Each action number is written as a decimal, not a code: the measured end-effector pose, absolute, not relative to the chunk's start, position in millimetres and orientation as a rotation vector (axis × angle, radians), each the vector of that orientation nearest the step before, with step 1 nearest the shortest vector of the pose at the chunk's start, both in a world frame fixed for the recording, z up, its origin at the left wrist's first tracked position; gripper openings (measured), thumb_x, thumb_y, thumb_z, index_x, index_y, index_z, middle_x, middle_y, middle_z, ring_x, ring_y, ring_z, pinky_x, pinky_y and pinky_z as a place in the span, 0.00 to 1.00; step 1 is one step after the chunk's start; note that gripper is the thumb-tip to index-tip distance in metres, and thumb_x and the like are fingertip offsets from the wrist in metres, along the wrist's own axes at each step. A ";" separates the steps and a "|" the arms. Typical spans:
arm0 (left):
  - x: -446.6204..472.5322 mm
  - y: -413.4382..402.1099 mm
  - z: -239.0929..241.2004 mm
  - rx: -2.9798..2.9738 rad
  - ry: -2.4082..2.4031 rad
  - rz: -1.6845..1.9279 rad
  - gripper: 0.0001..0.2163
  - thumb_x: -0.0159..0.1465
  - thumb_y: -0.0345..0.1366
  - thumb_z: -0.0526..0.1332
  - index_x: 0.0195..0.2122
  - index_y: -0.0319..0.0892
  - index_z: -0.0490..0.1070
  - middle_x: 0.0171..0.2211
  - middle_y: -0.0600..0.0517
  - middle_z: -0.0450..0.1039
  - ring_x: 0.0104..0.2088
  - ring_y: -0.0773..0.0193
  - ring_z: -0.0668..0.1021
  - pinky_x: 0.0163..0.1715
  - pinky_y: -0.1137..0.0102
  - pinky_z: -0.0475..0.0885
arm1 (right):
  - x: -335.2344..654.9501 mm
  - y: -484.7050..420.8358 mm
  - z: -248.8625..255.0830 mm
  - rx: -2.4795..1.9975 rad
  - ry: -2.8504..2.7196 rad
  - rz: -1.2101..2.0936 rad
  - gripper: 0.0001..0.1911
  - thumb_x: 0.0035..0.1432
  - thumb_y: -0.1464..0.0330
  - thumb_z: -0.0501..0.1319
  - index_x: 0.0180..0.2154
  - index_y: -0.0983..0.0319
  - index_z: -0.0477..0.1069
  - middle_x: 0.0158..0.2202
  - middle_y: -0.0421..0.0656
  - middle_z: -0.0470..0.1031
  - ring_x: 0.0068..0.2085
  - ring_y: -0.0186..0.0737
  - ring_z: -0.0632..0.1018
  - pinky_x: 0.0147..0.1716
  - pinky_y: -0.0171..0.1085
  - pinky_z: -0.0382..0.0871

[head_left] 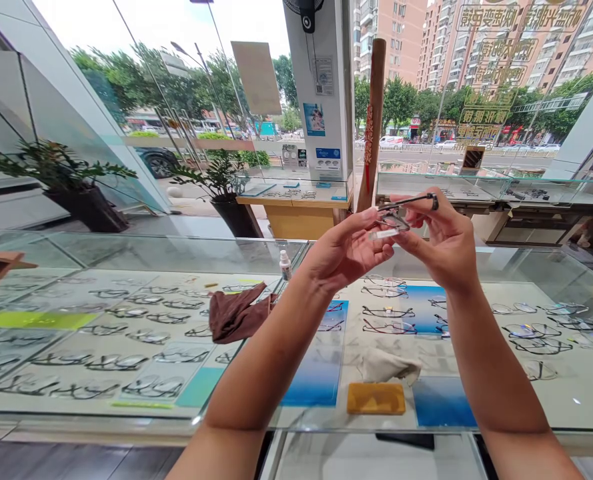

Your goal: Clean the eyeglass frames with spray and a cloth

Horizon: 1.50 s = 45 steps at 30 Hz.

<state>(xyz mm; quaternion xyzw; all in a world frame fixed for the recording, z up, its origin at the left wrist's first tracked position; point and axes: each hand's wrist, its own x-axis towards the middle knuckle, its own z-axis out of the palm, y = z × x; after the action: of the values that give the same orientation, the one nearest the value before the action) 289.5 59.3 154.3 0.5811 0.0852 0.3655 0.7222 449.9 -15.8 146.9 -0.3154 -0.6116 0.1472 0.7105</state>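
Note:
A pair of eyeglasses (pixel 410 202) with a dark thin frame is raised above the glass counter, held between both hands. My left hand (pixel 343 257) pinches one side with thumb and fingers, its palm turned up. My right hand (pixel 446 243) grips the other side, where a dark temple with a curved tip runs across the fingers. A small pale, whitish piece (pixel 383 234) shows just under the frame, between the fingertips; I cannot make out what it is. The fingers partly cover the lenses.
On the glass display counter (pixel 126 257) lie a brown cloth (pixel 236 312), a small white bottle (pixel 285 265), a grey cloth (pixel 389 367) and an orange-yellow case (pixel 376 399). Rows of eyeglasses (pixel 116 361) sit inside. Beyond are potted plants (pixel 236 210), a wooden post (pixel 375 120) and windows.

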 end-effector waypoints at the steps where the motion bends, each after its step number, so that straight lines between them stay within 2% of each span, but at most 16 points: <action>1: 289.4 59.0 154.2 1.262 0.198 0.774 0.18 0.55 0.49 0.75 0.41 0.43 0.79 0.42 0.45 0.83 0.38 0.59 0.84 0.37 0.66 0.81 | 449.8 -16.8 147.0 -0.710 -1.361 0.301 0.15 0.49 0.63 0.79 0.41 0.48 0.85 0.37 0.41 0.72 0.42 0.43 0.72 0.43 0.44 0.74; 10: 290.7 55.0 155.3 1.068 0.193 0.595 0.18 0.49 0.45 0.80 0.37 0.43 0.81 0.34 0.49 0.82 0.31 0.65 0.81 0.32 0.71 0.78 | 448.5 -22.2 146.5 -0.737 -1.319 0.219 0.15 0.47 0.63 0.80 0.40 0.47 0.86 0.37 0.42 0.69 0.45 0.48 0.73 0.39 0.46 0.75; 15: 293.3 56.6 150.5 1.151 0.218 0.575 0.20 0.52 0.50 0.78 0.39 0.43 0.80 0.37 0.48 0.82 0.36 0.62 0.83 0.36 0.68 0.79 | 448.8 -21.8 144.7 -0.724 -1.341 0.125 0.11 0.53 0.65 0.77 0.39 0.47 0.85 0.36 0.42 0.70 0.42 0.45 0.73 0.39 0.46 0.73; 17: 295.9 58.8 149.0 1.206 0.240 0.578 0.20 0.54 0.53 0.76 0.39 0.44 0.79 0.38 0.47 0.81 0.37 0.60 0.83 0.35 0.67 0.78 | 448.6 -23.9 145.9 -0.741 -1.322 0.125 0.09 0.53 0.65 0.77 0.37 0.47 0.85 0.36 0.41 0.70 0.41 0.44 0.72 0.39 0.46 0.73; 19: 298.8 63.3 147.2 1.269 0.268 0.590 0.19 0.55 0.54 0.75 0.36 0.45 0.77 0.34 0.48 0.78 0.33 0.62 0.80 0.31 0.68 0.75 | 449.8 -28.1 148.4 -0.761 -1.303 0.136 0.09 0.51 0.64 0.78 0.35 0.48 0.84 0.36 0.41 0.70 0.40 0.44 0.71 0.40 0.46 0.73; 22: 301.1 72.7 143.6 1.418 0.332 0.697 0.15 0.56 0.45 0.73 0.25 0.44 0.71 0.24 0.54 0.67 0.25 0.69 0.69 0.26 0.70 0.66 | 457.7 -38.0 152.9 -0.784 -1.316 0.122 0.07 0.53 0.64 0.78 0.33 0.50 0.83 0.36 0.41 0.71 0.39 0.42 0.70 0.44 0.46 0.73; 24: 300.0 77.2 141.5 1.559 0.358 0.766 0.13 0.54 0.36 0.73 0.23 0.44 0.67 0.23 0.56 0.63 0.24 0.70 0.65 0.26 0.71 0.62 | 469.6 -47.4 155.9 -0.834 -1.326 0.098 0.05 0.55 0.63 0.76 0.31 0.51 0.82 0.35 0.40 0.70 0.39 0.41 0.69 0.46 0.45 0.72; 27: 294.9 77.0 141.6 1.740 0.291 0.746 0.11 0.50 0.31 0.73 0.27 0.43 0.70 0.26 0.55 0.66 0.27 0.70 0.67 0.26 0.72 0.61 | 501.0 -66.0 161.2 -1.027 -1.342 0.072 0.09 0.53 0.60 0.77 0.28 0.53 0.81 0.33 0.40 0.69 0.39 0.40 0.69 0.47 0.46 0.72; 31: 285.5 70.0 149.6 1.907 0.283 0.634 0.13 0.52 0.32 0.74 0.29 0.43 0.69 0.28 0.55 0.67 0.27 0.70 0.69 0.26 0.72 0.65 | 570.3 -100.0 164.3 -1.436 -1.399 -0.066 0.11 0.48 0.58 0.78 0.28 0.56 0.81 0.32 0.40 0.69 0.36 0.39 0.68 0.43 0.45 0.70; 38: 276.6 66.7 157.9 2.018 0.352 0.465 0.14 0.53 0.37 0.73 0.32 0.42 0.69 0.28 0.55 0.72 0.29 0.70 0.75 0.29 0.75 0.73 | 704.2 -176.4 131.0 -2.146 -1.414 -0.112 0.18 0.49 0.50 0.72 0.30 0.58 0.83 0.31 0.41 0.70 0.33 0.39 0.69 0.34 0.41 0.65; 45: 272.9 60.4 165.8 2.088 0.429 0.528 0.12 0.52 0.38 0.71 0.31 0.40 0.70 0.26 0.56 0.72 0.28 0.72 0.76 0.29 0.76 0.74 | 762.2 -216.4 88.5 -2.568 -1.413 0.033 0.15 0.51 0.59 0.70 0.36 0.61 0.86 0.34 0.44 0.75 0.35 0.41 0.73 0.37 0.38 0.66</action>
<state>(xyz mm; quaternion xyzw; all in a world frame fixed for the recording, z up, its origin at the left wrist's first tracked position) 272.9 60.4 165.8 0.8465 0.1739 0.2141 0.4554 762.2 -216.4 88.5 -0.8713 -0.4792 0.0111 0.1049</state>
